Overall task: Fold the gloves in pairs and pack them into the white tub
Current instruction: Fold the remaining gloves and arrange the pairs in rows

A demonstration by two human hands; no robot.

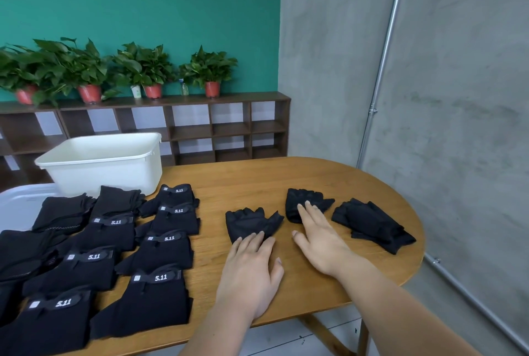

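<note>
Pressing, fingers [310, 210] released: left hand [249, 268], right hand [322, 245] | 3 loose gloves [372, 224] | 1 tub [108, 174]

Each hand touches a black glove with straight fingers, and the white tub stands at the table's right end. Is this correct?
No. The head view shows the white tub at the far left. The left hand touches the near glove, the right hand the middle glove, with straight fingers.
</note>
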